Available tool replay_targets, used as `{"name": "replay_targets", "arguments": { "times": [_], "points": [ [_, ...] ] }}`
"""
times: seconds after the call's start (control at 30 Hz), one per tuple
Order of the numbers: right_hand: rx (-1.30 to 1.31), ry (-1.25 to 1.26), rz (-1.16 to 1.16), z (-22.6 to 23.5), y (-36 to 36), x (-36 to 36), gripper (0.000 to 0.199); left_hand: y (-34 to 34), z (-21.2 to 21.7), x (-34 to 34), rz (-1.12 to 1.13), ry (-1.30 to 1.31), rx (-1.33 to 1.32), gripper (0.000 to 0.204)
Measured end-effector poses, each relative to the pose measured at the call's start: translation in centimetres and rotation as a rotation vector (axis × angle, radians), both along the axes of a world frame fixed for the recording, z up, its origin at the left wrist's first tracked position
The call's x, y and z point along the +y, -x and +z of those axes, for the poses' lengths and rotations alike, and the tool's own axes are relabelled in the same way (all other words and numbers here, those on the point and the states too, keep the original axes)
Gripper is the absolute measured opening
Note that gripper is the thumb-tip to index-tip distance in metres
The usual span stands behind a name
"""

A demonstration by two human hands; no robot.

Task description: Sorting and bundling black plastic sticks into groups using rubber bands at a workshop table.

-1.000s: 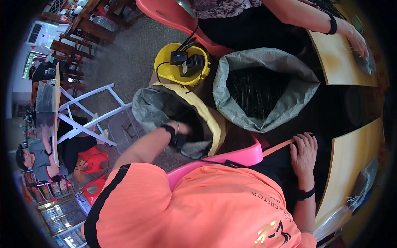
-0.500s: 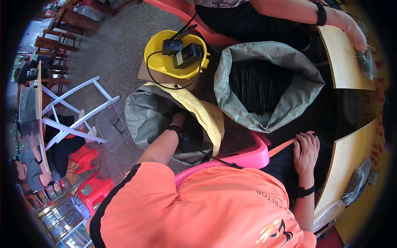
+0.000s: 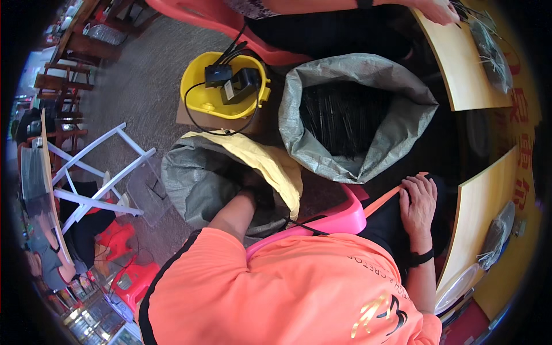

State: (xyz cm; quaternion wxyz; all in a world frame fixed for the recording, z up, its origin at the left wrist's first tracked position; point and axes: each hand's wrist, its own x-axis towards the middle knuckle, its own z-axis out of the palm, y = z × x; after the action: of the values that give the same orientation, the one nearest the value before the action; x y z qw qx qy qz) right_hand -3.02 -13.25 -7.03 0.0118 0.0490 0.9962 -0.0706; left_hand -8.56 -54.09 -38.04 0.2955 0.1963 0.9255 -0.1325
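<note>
My left forearm [image 3: 236,213] reaches down into a grey woven sack [image 3: 187,184] with a yellow folded flap [image 3: 253,152]. Deep shadow inside the sack hides the left hand's fingers and anything they may hold. My right hand [image 3: 418,201] lies palm down on my dark-clothed leg, fingers stretched out, beside a narrow orange strip [image 3: 382,200]. Ahead stands a second grey woven sack [image 3: 397,144], its rim rolled open. Many thin black strips or sticks [image 3: 342,118] fill it.
A yellow tub [image 3: 198,103] holding black boxes with cables stands behind the left sack. Another person's hand [image 3: 440,10] is over the far wooden board [image 3: 460,75]. A nearer board [image 3: 477,213] carries a clear plastic bag [image 3: 495,236]. A pink chair [image 3: 333,215] curves beside me.
My left arm has gone deeper into the sack, taking its wristband into shadow. The right hand stays on my leg. The other person's hand has drawn back from the plastic bag; the view has shifted.
</note>
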Motion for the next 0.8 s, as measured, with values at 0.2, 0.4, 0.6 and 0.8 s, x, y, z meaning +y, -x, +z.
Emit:
{"name": "replay_targets", "arguments": {
  "times": [0.2, 0.4, 0.6, 0.8],
  "points": [
    [0.031, 0.022, 0.006, -0.5, -0.1, 0.3, 0.020, -1.6, -0.6, -0.8, 0.013, -0.203, 0.276, 0.053],
    [0.043, 0.050, 0.005, -0.3, 0.2, 0.3, 0.019, -1.5, -0.6, -2.0, 0.111, -0.325, 0.193, 0.052],
    [0.053, 0.050, -0.015, -0.6, 0.1, 0.3, 0.018, -3.3, -0.3, -3.1, 0.235, -0.430, 0.113, 0.052],
    [0.048, 0.057, -0.014, -0.6, 0.3, 0.4, 0.018, -3.9, -0.8, -1.7, 0.340, -0.553, 0.025, 0.051]
  ]
}}
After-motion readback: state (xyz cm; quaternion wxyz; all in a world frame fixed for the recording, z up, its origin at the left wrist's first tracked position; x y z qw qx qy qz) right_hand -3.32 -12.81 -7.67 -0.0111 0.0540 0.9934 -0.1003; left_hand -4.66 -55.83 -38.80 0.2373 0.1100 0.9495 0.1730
